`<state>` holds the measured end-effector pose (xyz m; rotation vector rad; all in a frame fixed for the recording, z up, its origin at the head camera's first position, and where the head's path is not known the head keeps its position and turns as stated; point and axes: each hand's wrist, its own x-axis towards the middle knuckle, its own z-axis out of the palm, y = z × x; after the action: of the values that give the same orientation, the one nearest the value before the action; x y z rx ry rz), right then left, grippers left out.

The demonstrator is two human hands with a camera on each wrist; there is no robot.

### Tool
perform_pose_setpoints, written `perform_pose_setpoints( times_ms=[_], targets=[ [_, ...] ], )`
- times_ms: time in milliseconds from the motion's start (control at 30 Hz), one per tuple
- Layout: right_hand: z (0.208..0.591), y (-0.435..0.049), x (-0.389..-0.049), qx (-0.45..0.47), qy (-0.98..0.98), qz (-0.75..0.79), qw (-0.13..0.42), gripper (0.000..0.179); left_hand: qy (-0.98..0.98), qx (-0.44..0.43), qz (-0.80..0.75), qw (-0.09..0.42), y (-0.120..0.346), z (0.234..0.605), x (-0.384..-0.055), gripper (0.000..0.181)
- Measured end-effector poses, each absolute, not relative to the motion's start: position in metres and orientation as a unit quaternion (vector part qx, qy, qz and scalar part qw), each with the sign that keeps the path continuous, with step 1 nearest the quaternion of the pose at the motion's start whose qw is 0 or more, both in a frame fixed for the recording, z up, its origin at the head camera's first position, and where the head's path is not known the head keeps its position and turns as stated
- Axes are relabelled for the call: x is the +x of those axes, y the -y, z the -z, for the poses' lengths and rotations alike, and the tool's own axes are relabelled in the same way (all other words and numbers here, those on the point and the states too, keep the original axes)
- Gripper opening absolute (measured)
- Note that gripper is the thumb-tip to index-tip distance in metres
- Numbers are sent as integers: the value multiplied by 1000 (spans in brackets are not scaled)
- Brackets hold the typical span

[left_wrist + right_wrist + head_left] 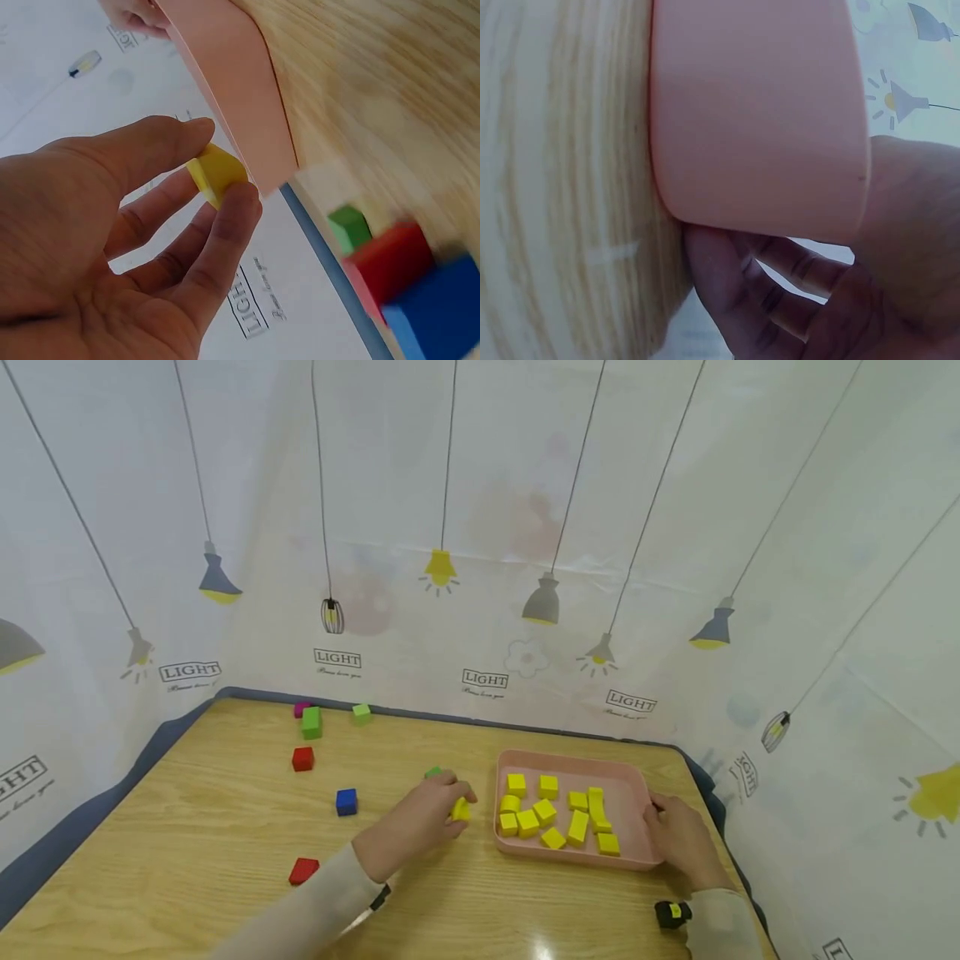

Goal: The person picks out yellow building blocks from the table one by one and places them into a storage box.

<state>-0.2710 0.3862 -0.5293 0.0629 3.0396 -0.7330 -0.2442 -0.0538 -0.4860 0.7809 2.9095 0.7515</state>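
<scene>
My left hand (417, 822) pinches a small yellow block (461, 811) between thumb and fingertips, just left of the pink tray (628, 802). In the left wrist view this yellow block (217, 174) shows a slanted or rounded face; its exact shape is unclear. Several yellow blocks (577, 828) lie inside the tray, mostly toward its left and middle. At the tray's right end my right hand (681, 842) grips the wall and rim. The right wrist view has its curled fingers (720, 274) against the outside of the tray wall (757, 112).
A green block (432, 772) is partly hidden behind my left hand. Leftward on the wooden table lie a blue block (347, 802), red blocks (303, 759), green blocks (311, 723) and a magenta block (301, 709). A patterned curtain (405, 635) hangs along the table's back edge.
</scene>
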Motion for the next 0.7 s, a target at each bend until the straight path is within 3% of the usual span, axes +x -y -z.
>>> perform_pose_setpoints(
  times_ms=[367, 700],
  targets=[
    [531, -389, -273, 10, -973, 232, -6, 51, -927, 284, -243, 33, -9, 479, -247, 33],
    [532, -389, -273, 8, -972, 236, -7, 50, -905, 355, -233, -6, -74, 489, -256, 32]
  ],
)
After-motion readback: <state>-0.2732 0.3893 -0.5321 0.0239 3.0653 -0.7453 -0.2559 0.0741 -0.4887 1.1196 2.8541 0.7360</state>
